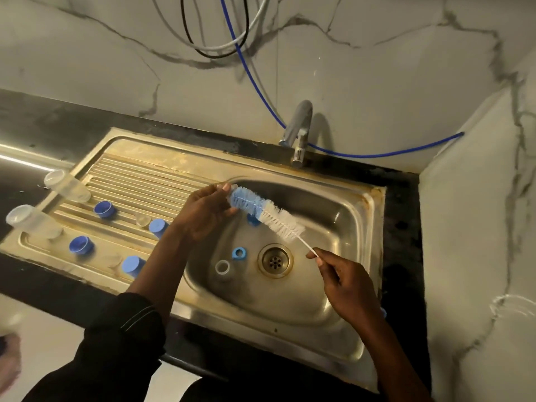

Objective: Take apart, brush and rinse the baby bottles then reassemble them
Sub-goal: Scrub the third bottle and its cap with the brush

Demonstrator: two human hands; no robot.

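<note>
Lying beside drain (275, 260): blue ring (239, 253), white ring (222, 267)

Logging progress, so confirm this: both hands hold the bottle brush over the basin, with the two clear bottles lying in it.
Wrong: the head view shows the two clear bottles on the drainboard, not in the basin. The rest holds.

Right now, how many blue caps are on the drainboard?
4 blue caps on the drainboard: far left, far right, near left, near right. The arm could hide more.
</note>
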